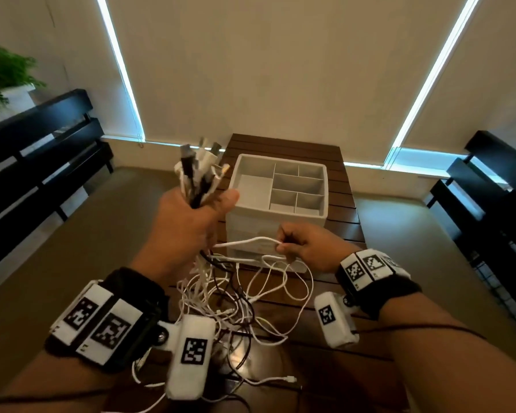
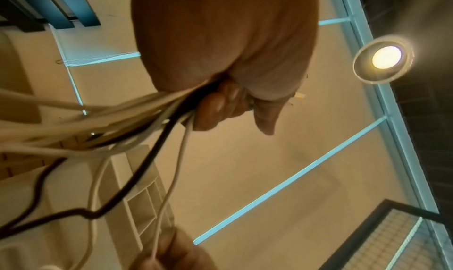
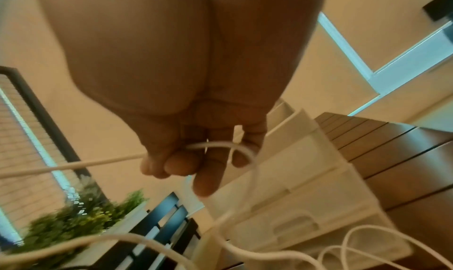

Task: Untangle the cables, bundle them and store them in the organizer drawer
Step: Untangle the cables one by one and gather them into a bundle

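Observation:
My left hand [image 1: 191, 216] is raised left of the organizer and grips a bunch of cable ends [image 1: 200, 171], white and black, with the plugs sticking up out of the fist. In the left wrist view the same fist [image 2: 220, 103] clamps the cables [image 2: 152, 123] that trail down. My right hand [image 1: 298, 245] is in front of the organizer and pinches one white cable [image 1: 245, 242] that runs across to the left hand. The right wrist view shows that white cable [image 3: 220, 145] looped round the fingertips [image 3: 208, 177]. The rest of the cables lie in a tangle [image 1: 239, 299] on the table.
A white organizer [image 1: 280, 214] with an open divided top tray and drawers below stands mid-table on a dark slatted wooden table [image 1: 349, 228]. Black benches [image 1: 42, 150] flank both sides. A potted plant [image 1: 3, 73] stands at the far left.

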